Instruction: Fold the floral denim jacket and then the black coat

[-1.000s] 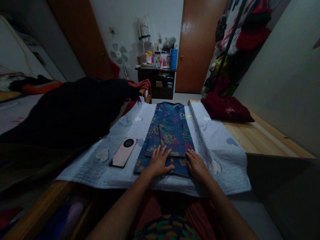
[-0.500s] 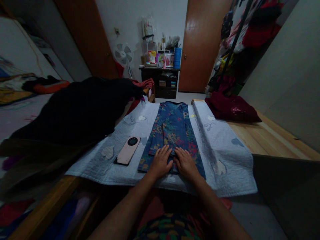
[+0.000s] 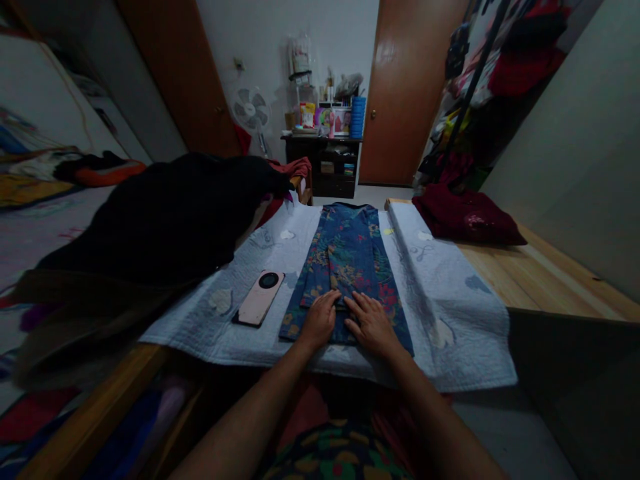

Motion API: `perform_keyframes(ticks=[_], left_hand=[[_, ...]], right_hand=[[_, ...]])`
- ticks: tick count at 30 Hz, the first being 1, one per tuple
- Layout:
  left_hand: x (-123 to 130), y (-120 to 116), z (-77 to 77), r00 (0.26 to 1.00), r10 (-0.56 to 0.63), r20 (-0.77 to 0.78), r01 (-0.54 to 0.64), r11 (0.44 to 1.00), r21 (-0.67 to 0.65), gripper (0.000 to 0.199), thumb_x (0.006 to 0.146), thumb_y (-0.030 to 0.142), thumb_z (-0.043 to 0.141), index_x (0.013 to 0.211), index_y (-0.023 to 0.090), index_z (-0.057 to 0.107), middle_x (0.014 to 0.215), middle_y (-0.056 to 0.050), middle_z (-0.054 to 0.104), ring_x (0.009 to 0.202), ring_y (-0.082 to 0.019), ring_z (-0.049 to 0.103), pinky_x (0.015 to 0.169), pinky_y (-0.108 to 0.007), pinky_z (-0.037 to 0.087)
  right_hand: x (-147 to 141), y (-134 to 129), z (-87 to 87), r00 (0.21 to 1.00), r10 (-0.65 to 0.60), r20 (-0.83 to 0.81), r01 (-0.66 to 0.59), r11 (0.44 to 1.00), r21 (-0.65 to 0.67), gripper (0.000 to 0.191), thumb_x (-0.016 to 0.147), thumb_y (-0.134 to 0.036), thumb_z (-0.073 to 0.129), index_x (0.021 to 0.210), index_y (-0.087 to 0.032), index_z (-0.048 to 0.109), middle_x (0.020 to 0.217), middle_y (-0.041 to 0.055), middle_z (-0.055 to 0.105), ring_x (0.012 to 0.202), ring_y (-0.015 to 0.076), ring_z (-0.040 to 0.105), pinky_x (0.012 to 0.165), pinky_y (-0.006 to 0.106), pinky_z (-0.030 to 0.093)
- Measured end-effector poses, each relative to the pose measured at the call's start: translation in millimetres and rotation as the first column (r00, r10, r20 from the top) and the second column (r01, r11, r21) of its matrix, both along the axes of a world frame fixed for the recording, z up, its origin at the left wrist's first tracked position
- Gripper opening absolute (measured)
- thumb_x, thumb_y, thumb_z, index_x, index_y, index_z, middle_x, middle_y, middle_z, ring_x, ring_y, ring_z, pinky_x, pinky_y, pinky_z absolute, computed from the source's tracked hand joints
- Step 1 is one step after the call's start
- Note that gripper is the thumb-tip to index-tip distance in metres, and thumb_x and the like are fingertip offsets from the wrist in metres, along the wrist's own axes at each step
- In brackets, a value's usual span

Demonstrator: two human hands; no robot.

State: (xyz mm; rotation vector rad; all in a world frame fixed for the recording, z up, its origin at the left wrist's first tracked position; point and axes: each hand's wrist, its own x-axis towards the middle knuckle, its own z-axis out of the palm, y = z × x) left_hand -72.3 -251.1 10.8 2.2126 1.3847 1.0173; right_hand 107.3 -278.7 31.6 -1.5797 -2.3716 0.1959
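A blue floral garment lies in a long folded shape on a light quilted cloth, its dark neckline at the far end. A folded sleeve runs down its middle towards me. My left hand rests on the near part of the garment at the sleeve's end, turned slightly inward, fingers stretched close together. Beside it, my right hand lies flat on the garment with its fingers apart. Left of the garment, a pink phone with a round black camera lies on the quilted cloth.
A big heap of dark clothing rises on the left. At right, a folded maroon garment sits on wooden boards. A fan and a dark cabinet stand at the back, with hanging clothes upper right.
My left hand has turned inward, its thumb drawn in from the garment's middle. My right hand's thumb has spread leftward. The garment stays in place; the view has shifted slightly.
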Motion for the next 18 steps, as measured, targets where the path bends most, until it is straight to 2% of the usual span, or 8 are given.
perform_keyframes(ticks=[7, 13, 18], left_hand=[[3, 2, -7.1, 0.996, -0.002, -0.089, 0.004, 1.000, 0.024, 0.047, 0.082, 0.002, 0.039, 0.123, 0.014, 0.057, 0.130, -0.011, 0.060, 0.125, -0.019, 0.051, 0.110, -0.042, 0.038], [6, -2, -1.2, 0.954, 0.018, -0.300, -0.009, 0.999, 0.034, 0.055, 0.080, 0.005, 0.044, 0.135, 0.014, 0.048, 0.139, -0.011, 0.053, 0.131, -0.023, 0.045, 0.112, -0.045, 0.034], [0, -2, 4.4, 0.927, -0.011, -0.374, 0.023, 0.999, 0.027, 0.054, 0.082, 0.008, 0.046, 0.136, 0.016, 0.046, 0.143, -0.010, 0.050, 0.132, -0.023, 0.042, 0.112, -0.044, 0.031]], right_hand=[[-1, 1, 1.3, 1.000, -0.004, 0.028, 0.005, 1.000, -0.011, 0.053, 0.092, -0.040, 0.049, 0.143, -0.028, 0.041, 0.151, 0.0071, 0.038, 0.138, 0.0271, 0.034, 0.112, 0.047, 0.026], [-2, 0, 1.1, 0.999, -0.016, 0.029, 0.016, 1.000, -0.014, 0.054, 0.092, -0.040, 0.049, 0.144, -0.029, 0.040, 0.152, 0.0063, 0.036, 0.138, 0.0265, 0.033, 0.113, 0.046, 0.024], [-1, 1, 1.6, 1.000, -0.012, 0.024, 0.013, 1.000, -0.020, 0.054, 0.092, -0.040, 0.049, 0.144, -0.029, 0.039, 0.152, 0.0067, 0.036, 0.139, 0.0260, 0.032, 0.113, 0.047, 0.023]])
